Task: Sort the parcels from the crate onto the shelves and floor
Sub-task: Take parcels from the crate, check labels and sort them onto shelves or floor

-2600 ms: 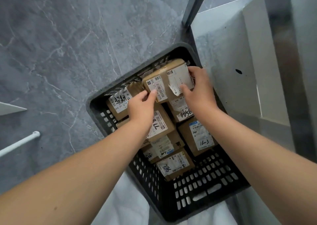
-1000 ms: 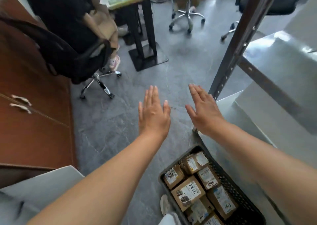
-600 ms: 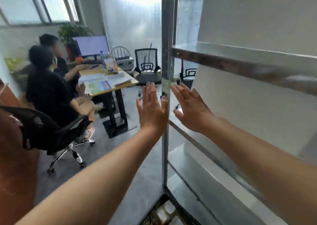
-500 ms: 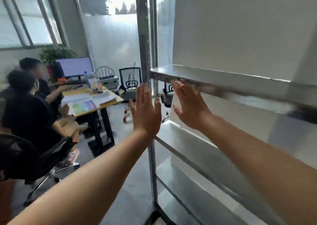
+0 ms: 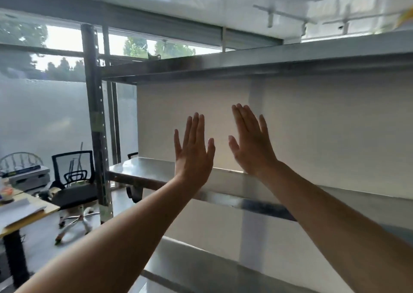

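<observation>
Left hand (image 5: 192,156) and right hand (image 5: 253,151) hover before shelf (image 5: 143,168), fingers (image 5: 197,126) straight.

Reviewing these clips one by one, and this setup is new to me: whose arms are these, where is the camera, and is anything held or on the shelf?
No machine: a person wears a camera on the head, so you see their own arms reaching forward. The left hand and right hand are raised side by side, not touching, fingers straight, holding nothing. Behind them is a metal shelf; nothing lies on the part in view. An office chair stands at the left.
</observation>
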Demonstrator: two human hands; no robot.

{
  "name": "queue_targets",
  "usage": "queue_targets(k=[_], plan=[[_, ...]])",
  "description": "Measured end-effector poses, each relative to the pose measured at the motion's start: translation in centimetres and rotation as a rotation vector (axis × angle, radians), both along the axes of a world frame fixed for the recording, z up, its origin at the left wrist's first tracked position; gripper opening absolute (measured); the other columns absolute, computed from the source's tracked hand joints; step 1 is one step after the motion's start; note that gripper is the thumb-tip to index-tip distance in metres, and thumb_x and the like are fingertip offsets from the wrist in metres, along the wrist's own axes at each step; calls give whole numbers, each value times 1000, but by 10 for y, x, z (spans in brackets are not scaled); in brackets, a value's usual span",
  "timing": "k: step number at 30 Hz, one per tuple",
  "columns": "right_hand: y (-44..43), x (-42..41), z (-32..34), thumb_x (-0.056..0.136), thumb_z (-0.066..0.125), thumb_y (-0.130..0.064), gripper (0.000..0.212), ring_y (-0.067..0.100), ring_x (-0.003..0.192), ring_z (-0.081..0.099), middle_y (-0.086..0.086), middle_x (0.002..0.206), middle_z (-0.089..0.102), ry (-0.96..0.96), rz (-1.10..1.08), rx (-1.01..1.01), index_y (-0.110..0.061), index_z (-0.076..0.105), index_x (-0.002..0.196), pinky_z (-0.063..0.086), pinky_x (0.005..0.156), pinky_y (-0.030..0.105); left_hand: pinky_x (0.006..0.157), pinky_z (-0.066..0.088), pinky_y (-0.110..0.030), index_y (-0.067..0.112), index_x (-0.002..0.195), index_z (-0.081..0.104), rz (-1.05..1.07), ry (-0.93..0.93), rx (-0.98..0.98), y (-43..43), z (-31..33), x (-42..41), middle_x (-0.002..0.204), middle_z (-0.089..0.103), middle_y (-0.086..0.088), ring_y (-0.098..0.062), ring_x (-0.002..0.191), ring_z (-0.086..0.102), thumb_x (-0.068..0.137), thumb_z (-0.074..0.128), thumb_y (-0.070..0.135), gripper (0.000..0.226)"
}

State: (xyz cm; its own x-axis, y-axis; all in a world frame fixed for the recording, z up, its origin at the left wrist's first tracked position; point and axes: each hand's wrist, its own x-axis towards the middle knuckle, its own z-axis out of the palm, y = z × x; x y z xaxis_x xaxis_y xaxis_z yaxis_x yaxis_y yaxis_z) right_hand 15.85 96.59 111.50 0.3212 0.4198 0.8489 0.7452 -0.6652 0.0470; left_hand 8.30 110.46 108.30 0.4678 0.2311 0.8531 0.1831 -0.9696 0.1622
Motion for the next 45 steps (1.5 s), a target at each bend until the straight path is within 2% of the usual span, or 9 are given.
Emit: queue_targets(k=[8, 12, 16, 19, 24, 27, 34, 39, 45], plan=[[-43, -4, 1, 104, 35, -37, 66, 15, 152, -6, 1, 166, 0, 57, -265, 38, -17, 3, 158, -7, 122, 43, 121, -10, -47, 19, 157, -5, -280, 44, 41, -45, -1, 32, 164, -14, 2, -12, 150, -16, 98, 2, 50, 67], [-68, -17, -8, 104, 32, -40, 67, 15, 151, -9, -1, 165, -4, 101, -398, 66, -19, -1, 158, -7, 122, 45, 121, -13, -46, 21, 156, -9, -392, 67, 47, -67, -1, 39, 163, -18, 4, -12, 149, -19, 102, 9, 47, 63], [-114, -35, -12, 104, 34, -40, 67, 15, 152, -6, 0, 166, -1, 88, -560, 68, -18, 2, 158, -11, 121, 43, 121, -10, -48, 23, 155, -13, -569, 117, 86, -108, -6, 45, 162, -21, 6, -9, 148, -20, 104, 11, 43, 61], [-159, -53, -14, 104, 34, -38, 67, 14, 151, -8, 0, 166, -3, 101, -704, 78, -17, 0, 158, -13, 119, 41, 121, -11, -49, 24, 155, -13, -700, 137, 91, -153, -15, 43, 162, -21, 7, -8, 148, -19, 101, 6, 44, 61], [-246, -98, -23, 104, 33, -37, 67, 14, 151, -8, -1, 165, -3, 117, -919, 108, -16, -1, 158, -13, 119, 42, 121, -9, -48, 24, 155, -15, -885, 176, 71, -241, -24, 26, 161, -23, 9, -6, 147, -22, 104, 15, 39, 61], [-304, -134, -28, 104, 34, -36, 67, 14, 151, -8, -1, 165, -3, 141, -1002, 149, -15, -2, 157, -8, 122, 45, 121, -9, -47, 24, 155, -12, -1015, 169, 63, -295, -23, 5, 162, -19, 9, -6, 147, -20, 105, 16, 38, 60], [-430, -218, -34, 103, 32, -37, 70, 12, 151, -11, -4, 165, -8, 176, -1196, 220, -17, -6, 157, -9, 122, 48, 121, -9, -47, 27, 156, -7, -1279, 167, 70, -428, -23, -41, 163, -14, 12, -4, 148, -16, 96, -5, 52, 65], [-514, -272, -34, 103, 30, -37, 69, 10, 149, -16, -6, 164, -12, 210, -1269, 248, -18, -10, 156, -13, 120, 46, 121, -11, -46, 26, 156, -8, -1407, 166, 81, -528, -22, -73, 163, -14, 11, -5, 148, -17, 104, 13, 42, 58], [-595, -309, -45, 103, 32, -36, 69, 11, 150, -14, -4, 165, -9, 244, -1378, 300, -15, -8, 157, -16, 119, 44, 121, -10, -49, 26, 156, -7, -1543, 194, 87, -625, -31, -104, 163, -14, 12, -3, 147, -18, 105, 13, 40, 57]])
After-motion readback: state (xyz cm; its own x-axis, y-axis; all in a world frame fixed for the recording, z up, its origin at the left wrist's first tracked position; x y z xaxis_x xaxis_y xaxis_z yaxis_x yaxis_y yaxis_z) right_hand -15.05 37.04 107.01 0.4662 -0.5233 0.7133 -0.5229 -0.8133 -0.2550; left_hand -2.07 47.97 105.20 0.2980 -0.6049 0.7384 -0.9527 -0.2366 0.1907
